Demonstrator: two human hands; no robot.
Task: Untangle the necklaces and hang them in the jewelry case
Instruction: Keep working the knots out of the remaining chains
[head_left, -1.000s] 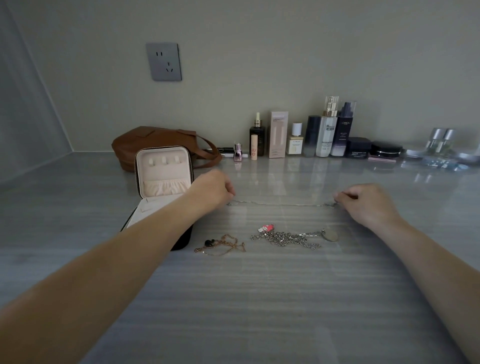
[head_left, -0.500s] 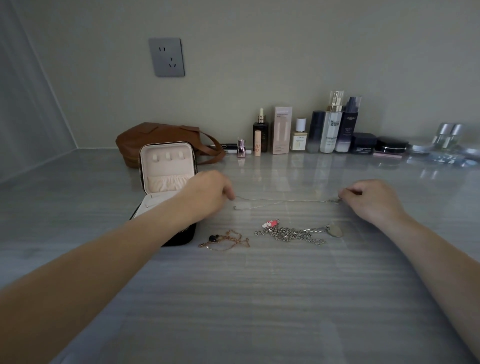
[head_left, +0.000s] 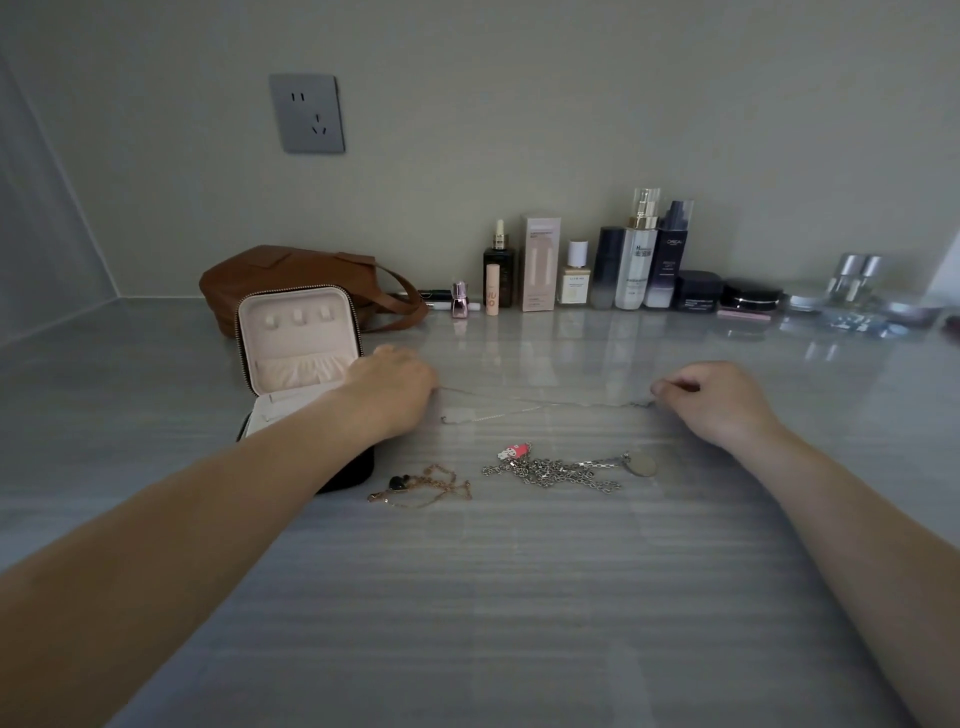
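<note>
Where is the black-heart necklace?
Head view, left of centre: the black-heart necklace lies on the table beside the jewelry case, left of the silver chain.

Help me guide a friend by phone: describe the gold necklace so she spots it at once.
Find the open jewelry case at the counter's left. Just right of its near corner lies the gold necklace in a small heap. Unlike the chunky silver chain beside it, it is fine, coppery and carries a black heart charm.

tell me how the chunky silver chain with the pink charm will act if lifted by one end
The chunky silver chain lies in a loose heap, so it will probably hang limp and drag its loops. Its thick links suggest some weight. The pink charm and oval tag may swing.
</note>
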